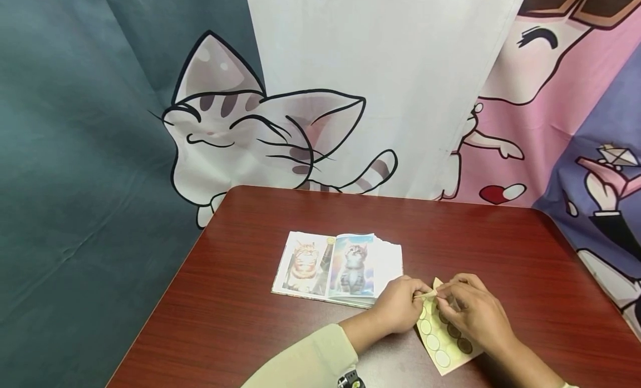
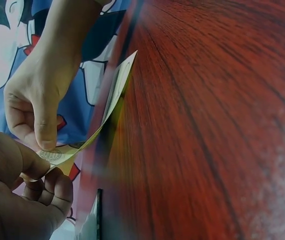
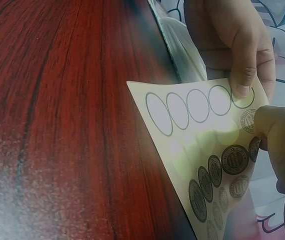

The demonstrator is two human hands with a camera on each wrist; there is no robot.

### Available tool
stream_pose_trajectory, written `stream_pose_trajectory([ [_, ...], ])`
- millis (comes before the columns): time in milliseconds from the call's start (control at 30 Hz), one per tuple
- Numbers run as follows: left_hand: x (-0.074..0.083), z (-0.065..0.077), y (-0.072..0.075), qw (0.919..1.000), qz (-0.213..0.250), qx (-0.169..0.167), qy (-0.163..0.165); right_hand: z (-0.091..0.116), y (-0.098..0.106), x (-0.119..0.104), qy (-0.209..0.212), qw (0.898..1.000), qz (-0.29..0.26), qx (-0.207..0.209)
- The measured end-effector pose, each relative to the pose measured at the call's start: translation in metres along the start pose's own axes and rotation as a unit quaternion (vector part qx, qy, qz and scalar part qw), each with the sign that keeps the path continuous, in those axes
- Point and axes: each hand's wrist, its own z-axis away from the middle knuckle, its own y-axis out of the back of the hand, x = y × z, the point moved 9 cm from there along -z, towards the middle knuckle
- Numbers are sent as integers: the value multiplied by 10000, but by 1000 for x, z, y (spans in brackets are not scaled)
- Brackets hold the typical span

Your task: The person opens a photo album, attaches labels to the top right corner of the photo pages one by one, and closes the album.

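A pale yellow sheet of round stickers (image 1: 434, 339) is tilted up off the table between both hands. In the right wrist view the sticker sheet (image 3: 182, 150) shows a row of blank circles and rows of printed dark seals. My left hand (image 1: 400, 305) pinches its far edge between thumb and fingers. My right hand (image 1: 476, 313) pinches the same edge close beside it, thumb and fingertips at a printed sticker. In the left wrist view the sheet (image 2: 95, 132) bends in a curve between the two hands.
An open booklet (image 1: 350, 268) with cat pictures lies left of the hands, its right page having a torn-looking edge. The dark red wooden table (image 1: 225, 321) ends at a cartoon-printed cloth backdrop (image 1: 400, 70). A watch (image 1: 351, 379) shows by the left sleeve.
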Motion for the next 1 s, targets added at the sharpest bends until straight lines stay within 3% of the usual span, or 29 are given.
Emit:
stream_pose_trajectory([
  [300, 0, 0, 0, 9998, 95, 140, -68, 5, 0, 2, -117, 9999, 3, -54],
  [833, -8, -3, -2, 9996, 112, 128, 216, 7, 0, 0, -260, 9996, 132, -17],
  [1000, -11, -4, -2, 9994, 132, 148, 287, 9, 2, 2, -538, 9985, 104, -62],
])
